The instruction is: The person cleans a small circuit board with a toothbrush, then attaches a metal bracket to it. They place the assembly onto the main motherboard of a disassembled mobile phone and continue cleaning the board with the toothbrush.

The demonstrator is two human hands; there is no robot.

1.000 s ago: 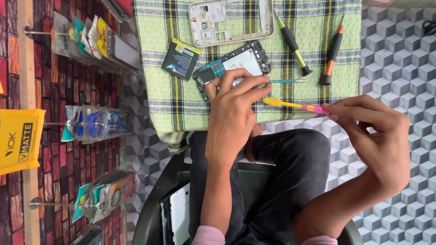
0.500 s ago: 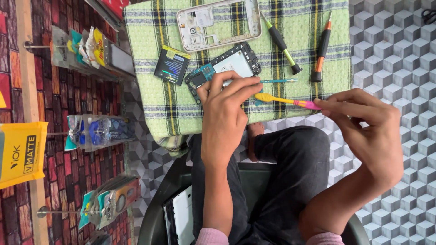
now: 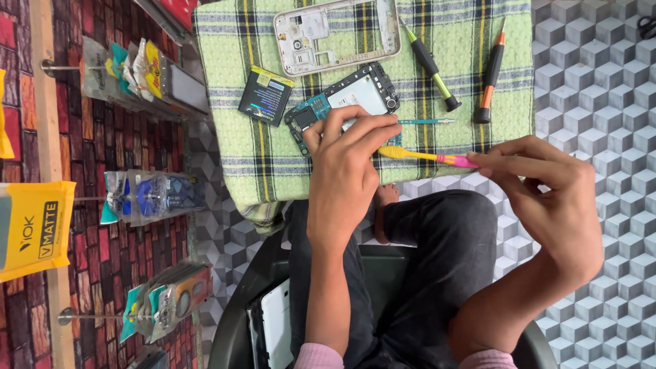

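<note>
Head view shows us two bare hands at work over a soft green checked cloth (image 3: 273, 164) spread on a surface with a grey cube pattern. Our left hand (image 3: 345, 171) presses down on an opened phone body (image 3: 345, 99), dark and flat, with a small blue-green board at one end and a pale square plate in its middle; the fingers are curled narrow and grip its edge. Our right hand (image 3: 550, 198) pinches a thin plastic pry tool (image 3: 427, 156) that is pink at the held end and yellow at the tip, and the tip lies beside the left fingers at the phone's edge. A slim blue-green tweezer (image 3: 424, 121) lies on the cloth just past that tool. Farther up the cloth rests a white phone frame (image 3: 338, 34), hollow like a shallow tray, with small parts and round holes at one end. A black, flat battery (image 3: 265, 96) lies near the phone body. Two screwdrivers lie side by side, one with a green shaft (image 3: 429, 65), one with an orange neck (image 3: 489, 72). Clear shiny packets (image 3: 147, 198) hang on pegs by a brick-patterned wall.
</note>
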